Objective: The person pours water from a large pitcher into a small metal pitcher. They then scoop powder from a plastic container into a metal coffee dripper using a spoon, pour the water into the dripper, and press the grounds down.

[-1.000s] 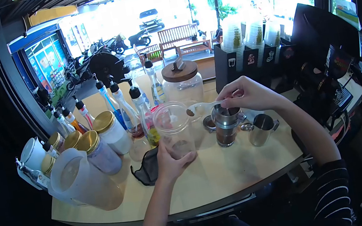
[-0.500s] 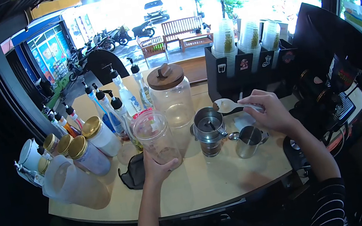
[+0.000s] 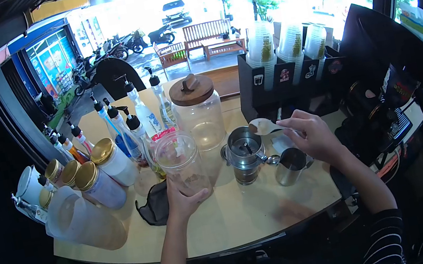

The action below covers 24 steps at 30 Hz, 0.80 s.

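Observation:
My left hand (image 3: 183,200) is wrapped round the lower part of a clear plastic jar (image 3: 180,160), which has no lid on. My right hand (image 3: 311,134) grips a pale spoon (image 3: 264,126) whose bowl, with something brown at its tip, hangs over the rim of a metal drip coffee filter (image 3: 243,143). The filter sits on top of a glass (image 3: 247,174). Just right of it stands a small metal pitcher (image 3: 290,168), below my right hand. A black cloth-like item (image 3: 152,206) lies beside my left wrist.
A large wooden-lidded jar (image 3: 198,114) stands behind. Pump bottles (image 3: 134,124), gold-lidded jars (image 3: 101,185) and a translucent pitcher (image 3: 80,217) crowd the left. At the back right, a black holder (image 3: 266,91) carries stacked plastic cups (image 3: 260,47).
The whole view has shifted slightly. Both hands keep their holds, and the spoon stays at the filter's rim, its bowl tilted a little differently.

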Each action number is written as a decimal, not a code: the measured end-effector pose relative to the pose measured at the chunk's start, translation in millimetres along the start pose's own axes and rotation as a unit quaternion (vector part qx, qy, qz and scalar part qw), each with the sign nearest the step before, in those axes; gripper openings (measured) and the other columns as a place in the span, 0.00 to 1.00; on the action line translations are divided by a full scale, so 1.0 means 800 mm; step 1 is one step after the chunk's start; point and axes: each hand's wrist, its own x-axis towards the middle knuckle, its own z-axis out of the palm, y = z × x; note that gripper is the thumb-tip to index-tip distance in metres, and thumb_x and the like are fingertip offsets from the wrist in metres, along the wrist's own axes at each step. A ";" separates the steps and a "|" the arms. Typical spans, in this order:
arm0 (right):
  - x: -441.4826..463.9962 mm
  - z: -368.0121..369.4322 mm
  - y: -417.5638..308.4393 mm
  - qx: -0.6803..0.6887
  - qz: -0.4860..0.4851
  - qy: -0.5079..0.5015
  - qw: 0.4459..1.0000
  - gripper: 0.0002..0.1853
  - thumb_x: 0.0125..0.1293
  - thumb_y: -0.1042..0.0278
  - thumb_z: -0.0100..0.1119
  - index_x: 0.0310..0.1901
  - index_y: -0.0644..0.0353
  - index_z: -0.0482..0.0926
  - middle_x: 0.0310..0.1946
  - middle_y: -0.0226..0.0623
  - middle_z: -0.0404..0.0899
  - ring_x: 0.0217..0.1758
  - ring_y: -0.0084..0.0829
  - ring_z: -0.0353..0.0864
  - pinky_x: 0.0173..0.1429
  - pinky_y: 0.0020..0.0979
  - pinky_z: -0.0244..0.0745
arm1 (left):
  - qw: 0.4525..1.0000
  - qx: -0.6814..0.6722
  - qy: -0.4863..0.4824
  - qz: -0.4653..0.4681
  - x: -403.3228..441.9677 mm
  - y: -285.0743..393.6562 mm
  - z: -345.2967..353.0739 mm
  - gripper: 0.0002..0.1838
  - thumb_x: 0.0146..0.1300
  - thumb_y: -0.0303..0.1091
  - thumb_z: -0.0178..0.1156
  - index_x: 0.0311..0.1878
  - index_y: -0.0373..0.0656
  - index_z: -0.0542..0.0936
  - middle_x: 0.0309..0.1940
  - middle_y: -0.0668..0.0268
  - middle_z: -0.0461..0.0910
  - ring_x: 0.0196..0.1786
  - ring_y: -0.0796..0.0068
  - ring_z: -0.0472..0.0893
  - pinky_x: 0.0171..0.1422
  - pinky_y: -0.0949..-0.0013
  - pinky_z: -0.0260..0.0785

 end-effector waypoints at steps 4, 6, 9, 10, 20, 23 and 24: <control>0.007 0.002 -0.006 -0.011 0.015 0.012 1.000 0.12 0.62 0.72 0.58 0.47 0.59 0.81 0.26 0.36 0.71 0.23 0.30 0.70 0.30 0.31 0.66 | 0.999 0.034 0.002 0.016 0.002 0.009 0.000 0.53 0.28 0.38 0.79 0.62 0.34 0.63 0.57 0.56 0.70 0.60 0.62 0.71 0.65 0.63 0.63; 0.007 0.004 -0.006 -0.019 0.017 0.010 1.000 0.12 0.62 0.71 0.58 0.47 0.59 0.82 0.26 0.36 0.71 0.23 0.31 0.71 0.30 0.32 0.66 | 1.000 0.026 -0.004 0.014 0.002 0.009 0.000 0.53 0.28 0.38 0.79 0.62 0.34 0.63 0.57 0.56 0.70 0.60 0.61 0.71 0.65 0.63 0.63; 0.010 0.008 -0.006 -0.033 0.006 0.024 0.999 0.11 0.63 0.70 0.57 0.46 0.58 0.82 0.27 0.36 0.71 0.24 0.33 0.72 0.31 0.33 0.67 | 0.999 0.040 0.002 0.025 0.003 0.000 -0.001 0.53 0.28 0.38 0.79 0.61 0.34 0.64 0.56 0.56 0.70 0.60 0.61 0.72 0.65 0.63 0.63; 0.010 0.010 -0.006 -0.030 0.006 0.031 0.999 0.11 0.63 0.70 0.57 0.46 0.58 0.82 0.27 0.36 0.72 0.24 0.33 0.73 0.31 0.33 0.68 | 0.999 0.034 0.000 0.018 0.002 -0.003 -0.002 0.52 0.28 0.38 0.79 0.61 0.34 0.64 0.56 0.56 0.71 0.59 0.61 0.72 0.65 0.63 0.63; -0.002 0.007 -0.006 -0.057 0.017 0.029 0.998 0.11 0.61 0.69 0.59 0.45 0.54 0.82 0.29 0.34 0.74 0.28 0.36 0.79 0.32 0.36 0.73 | 1.000 0.011 -0.005 0.008 0.002 0.006 -0.001 0.52 0.29 0.37 0.79 0.62 0.36 0.64 0.56 0.57 0.71 0.59 0.63 0.72 0.65 0.63 0.63; -0.011 0.005 -0.004 -0.049 0.022 0.025 0.998 0.11 0.60 0.68 0.61 0.46 0.55 0.82 0.30 0.34 0.76 0.28 0.35 0.80 0.33 0.36 0.74 | 1.000 0.013 -0.009 0.014 0.003 0.005 -0.001 0.52 0.30 0.37 0.79 0.62 0.37 0.63 0.57 0.57 0.70 0.60 0.63 0.71 0.65 0.63 0.63; -0.010 0.005 -0.004 -0.048 0.021 0.025 0.998 0.11 0.60 0.68 0.61 0.46 0.55 0.82 0.30 0.34 0.76 0.28 0.35 0.80 0.33 0.36 0.74 | 1.000 0.013 -0.008 0.014 0.003 0.005 -0.002 0.52 0.30 0.37 0.79 0.62 0.37 0.63 0.57 0.57 0.70 0.60 0.63 0.71 0.65 0.63 0.63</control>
